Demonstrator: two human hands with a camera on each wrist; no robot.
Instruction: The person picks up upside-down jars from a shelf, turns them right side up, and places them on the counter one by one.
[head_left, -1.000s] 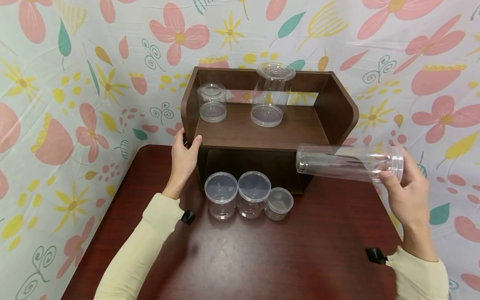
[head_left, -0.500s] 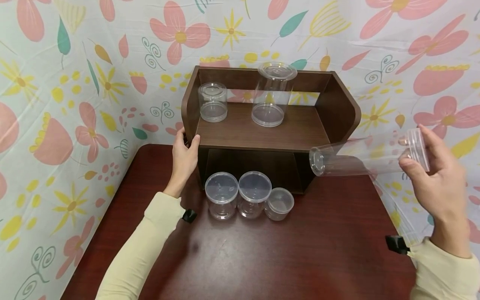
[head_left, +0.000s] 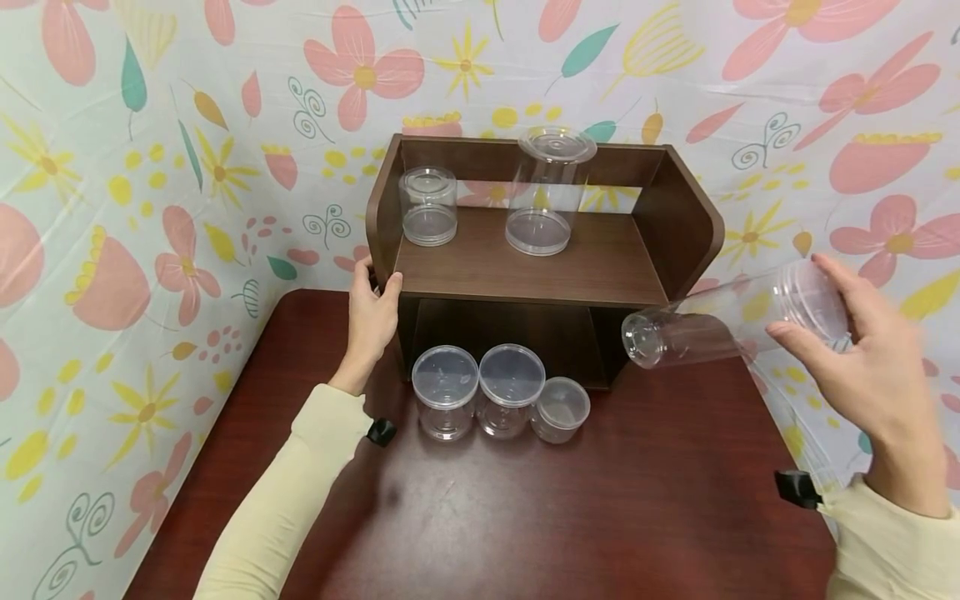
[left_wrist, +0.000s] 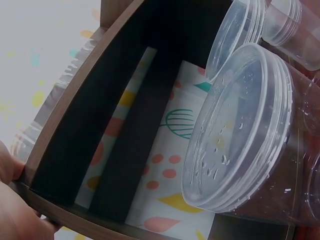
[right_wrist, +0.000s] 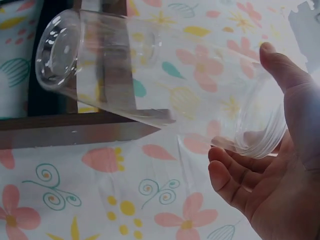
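Note:
My right hand grips the lidded end of a tall clear jar, held nearly sideways in the air to the right of the brown shelf. In the right wrist view, thumb and fingers curl round the lid end of the jar, its base pointing left. My left hand holds the left side panel of the shelf at its front edge; the left wrist view shows the fingers on that edge. An upside-down short jar and a taller one stand on the upper board.
Two lidded jars and a smaller lidded tub stand in a row on the dark red table, before the lower compartment. Flowered cloth hangs behind and at both sides.
My right hand has moved right with the tall jar, and the jar's lid end has since tilted towards the camera. The left hand has kept its hold on the shelf.

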